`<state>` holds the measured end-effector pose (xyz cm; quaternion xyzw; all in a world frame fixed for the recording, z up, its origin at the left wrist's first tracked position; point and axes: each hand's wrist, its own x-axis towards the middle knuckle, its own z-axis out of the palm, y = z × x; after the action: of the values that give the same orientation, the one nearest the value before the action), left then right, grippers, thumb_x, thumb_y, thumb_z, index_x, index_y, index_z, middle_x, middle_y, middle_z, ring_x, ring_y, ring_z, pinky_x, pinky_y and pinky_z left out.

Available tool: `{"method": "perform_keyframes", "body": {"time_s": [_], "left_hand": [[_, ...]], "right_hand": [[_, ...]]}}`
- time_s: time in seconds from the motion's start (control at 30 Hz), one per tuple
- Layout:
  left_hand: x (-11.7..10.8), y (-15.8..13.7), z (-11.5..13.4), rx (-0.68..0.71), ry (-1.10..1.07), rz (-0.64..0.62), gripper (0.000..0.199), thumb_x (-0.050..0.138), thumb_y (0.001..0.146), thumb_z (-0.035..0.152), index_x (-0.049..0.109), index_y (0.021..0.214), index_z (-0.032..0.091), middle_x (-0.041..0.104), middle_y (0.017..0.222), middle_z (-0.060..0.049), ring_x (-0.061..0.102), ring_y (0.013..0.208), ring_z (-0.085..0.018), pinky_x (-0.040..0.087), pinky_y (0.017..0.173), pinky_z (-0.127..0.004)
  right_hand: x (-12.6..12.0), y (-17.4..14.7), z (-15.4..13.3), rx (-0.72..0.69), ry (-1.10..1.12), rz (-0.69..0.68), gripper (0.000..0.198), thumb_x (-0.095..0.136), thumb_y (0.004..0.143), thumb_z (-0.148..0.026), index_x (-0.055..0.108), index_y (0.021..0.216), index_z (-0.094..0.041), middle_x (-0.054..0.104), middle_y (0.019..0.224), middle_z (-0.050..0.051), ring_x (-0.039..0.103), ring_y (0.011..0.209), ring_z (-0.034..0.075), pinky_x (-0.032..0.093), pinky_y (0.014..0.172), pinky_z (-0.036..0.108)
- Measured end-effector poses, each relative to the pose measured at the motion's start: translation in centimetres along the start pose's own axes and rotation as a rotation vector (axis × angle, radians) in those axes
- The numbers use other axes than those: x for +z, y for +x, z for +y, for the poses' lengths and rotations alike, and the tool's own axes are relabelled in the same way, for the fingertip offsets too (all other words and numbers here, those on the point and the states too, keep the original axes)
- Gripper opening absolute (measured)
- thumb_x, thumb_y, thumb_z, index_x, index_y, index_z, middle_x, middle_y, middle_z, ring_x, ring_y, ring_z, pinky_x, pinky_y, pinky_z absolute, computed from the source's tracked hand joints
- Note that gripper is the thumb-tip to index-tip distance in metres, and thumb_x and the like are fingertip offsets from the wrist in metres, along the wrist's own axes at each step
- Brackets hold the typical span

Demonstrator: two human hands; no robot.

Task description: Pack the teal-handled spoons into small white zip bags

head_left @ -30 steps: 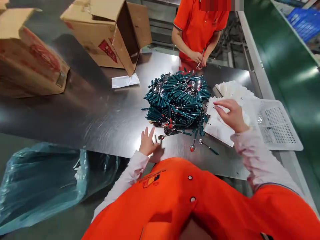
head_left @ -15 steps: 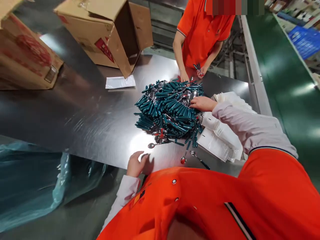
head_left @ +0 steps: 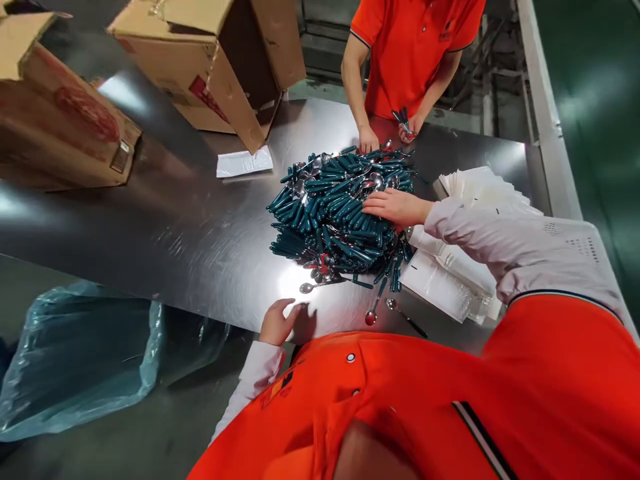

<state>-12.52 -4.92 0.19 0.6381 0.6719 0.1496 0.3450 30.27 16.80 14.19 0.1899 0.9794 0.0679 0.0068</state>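
Right hand (head_left: 397, 207) atop spoon pile (head_left: 340, 213)

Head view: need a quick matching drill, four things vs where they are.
1 right hand
2 left hand
3 spoon pile
4 open box

a table's near edge
b mid-table, beside the white packets
c far left of the table
d flat on top of the pile

Pairs: 1-d, 2-a, 3-b, 4-c
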Motion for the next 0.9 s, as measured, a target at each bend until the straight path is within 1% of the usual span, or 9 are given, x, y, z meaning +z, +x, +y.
{"method": "perform_keyframes", "body": {"time_s": [0.13,0.27,0.4,0.5,0.6,0.67,0.73,0.83,0.9], "left_hand": [[0.0,-0.1,-0.1,-0.037,0.035,-0.009,0.045,0.055,0.084,0.053,0.075,0.103,0.017,0.075,0.117,-0.014,0.073,0.107,-0.032,0.060,0.094,-0.045],[-0.1,-0.4,-0.2,-0.060,0.040,-0.019,0.041,0.056,0.085,0.049,0.075,0.104,0.018,0.075,0.118,-0.015,0.072,0.111,-0.031,0.060,0.096,-0.043],[-0.1,-0.5,0.0,-0.086,0.045,-0.027,0.038,0.056,0.086,0.045,0.075,0.104,0.018,0.075,0.118,-0.014,0.071,0.111,-0.032,0.059,0.097,-0.044],[-0.1,-0.6,0.3,-0.088,0.056,-0.034,0.036,0.057,0.086,0.043,0.075,0.103,0.018,0.076,0.117,-0.014,0.072,0.106,-0.031,0.060,0.095,-0.045],[-0.1,-0.7,0.4,-0.078,0.058,-0.038,0.034,0.058,0.086,0.042,0.075,0.103,0.017,0.076,0.116,-0.013,0.073,0.102,-0.031,0.060,0.093,-0.046],[-0.1,-0.6,0.4,-0.077,0.057,-0.041,0.033,0.059,0.086,0.042,0.076,0.101,0.018,0.076,0.115,-0.012,0.073,0.101,-0.031,0.060,0.092,-0.046],[-0.1,-0.6,0.5,-0.083,0.061,-0.047,0.032,0.060,0.086,0.041,0.076,0.101,0.019,0.076,0.116,-0.012,0.073,0.103,-0.031,0.060,0.092,-0.044],[-0.2,-0.6,0.7,-0.100,0.085,-0.075,0.034,0.059,0.087,0.041,0.077,0.105,0.018,0.076,0.119,-0.013,0.072,0.109,-0.031,0.060,0.093,-0.043],[-0.3,-0.5,1.0,-0.109,0.106,-0.098,0.037,0.058,0.089,0.040,0.077,0.110,0.017,0.074,0.123,-0.015,0.072,0.112,-0.032,0.058,0.097,-0.044]], "right_hand": [[1.4,0.7,0.3,0.015,-0.018,0.081,0.041,0.056,0.086,-0.012,0.063,0.126,-0.012,0.067,0.127,0.017,0.057,0.118,0.028,0.040,0.094,0.041],[2.4,1.1,0.7,-0.004,0.006,0.135,0.029,0.050,0.090,-0.009,0.066,0.114,-0.013,0.069,0.118,0.016,0.057,0.114,0.027,0.039,0.095,0.041],[2.8,1.0,0.8,-0.015,0.015,0.125,0.027,0.044,0.094,-0.009,0.068,0.108,-0.015,0.071,0.108,0.015,0.058,0.104,0.025,0.041,0.090,0.040],[3.0,0.8,1.2,-0.026,0.016,0.118,0.029,0.050,0.089,-0.011,0.068,0.113,-0.014,0.069,0.107,0.016,0.057,0.102,0.026,0.043,0.087,0.041],[3.0,0.7,1.5,-0.051,0.111,0.165,0.035,0.059,0.079,-0.015,0.067,0.112,-0.015,0.066,0.115,0.018,0.056,0.111,0.030,0.047,0.091,0.045],[3.0,0.7,1.5,-0.063,0.185,0.191,0.033,0.058,0.078,-0.015,0.067,0.110,-0.016,0.066,0.120,0.018,0.055,0.118,0.030,0.048,0.096,0.049],[2.8,0.8,1.3,-0.056,0.249,0.212,0.029,0.057,0.079,-0.015,0.068,0.106,-0.018,0.067,0.119,0.017,0.056,0.119,0.030,0.048,0.098,0.051],[1.6,1.1,0.9,-0.029,0.390,0.302,0.019,0.061,0.076,-0.018,0.067,0.094,-0.020,0.070,0.112,0.014,0.061,0.114,0.030,0.050,0.101,0.054],[0.0,1.3,0.7,0.052,0.536,0.403,0.011,0.067,0.075,-0.022,0.065,0.086,-0.022,0.072,0.108,0.010,0.063,0.114,0.030,0.050,0.105,0.054]]}}
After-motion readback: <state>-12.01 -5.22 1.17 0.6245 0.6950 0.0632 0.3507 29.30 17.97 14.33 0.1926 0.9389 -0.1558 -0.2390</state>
